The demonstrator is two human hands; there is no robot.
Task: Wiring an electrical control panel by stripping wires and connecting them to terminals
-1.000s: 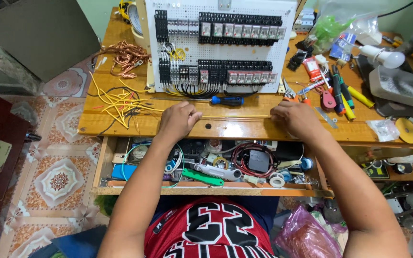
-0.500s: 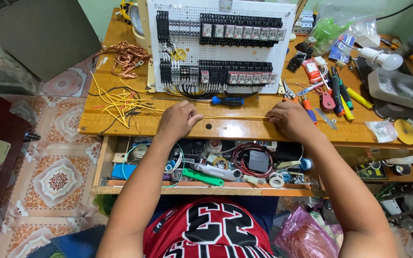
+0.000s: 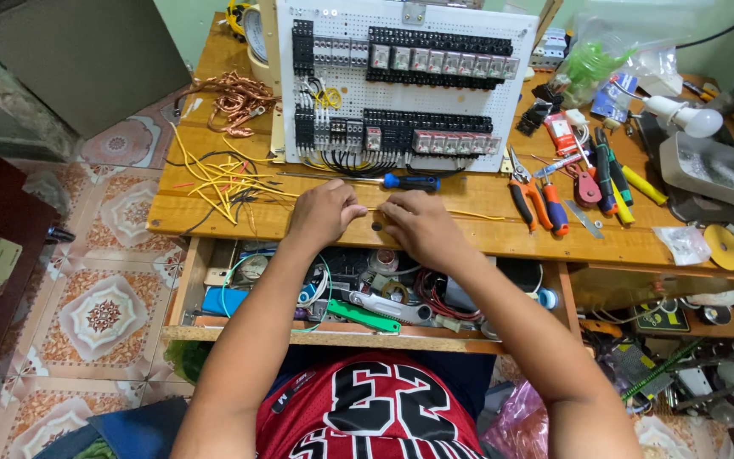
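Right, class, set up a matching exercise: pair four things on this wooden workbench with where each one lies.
1. blue-handled screwdriver
2. tangle of copper wire
3. orange-handled pliers
4. green-handled tool

A. in the open drawer
B. right of the white perforated panel
C. just beyond both hands
D. far left of the bench top

Pairs: 1-C, 2-D, 3-B, 4-A

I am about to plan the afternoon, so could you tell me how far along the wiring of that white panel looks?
Done: the white panel already carries rows of black relays, with black wires looped along its lower edge. In hand: the left hand and right hand meet over a thin yellow wire at the table's edge. Left: cut yellow wires and copper strands lie loose.
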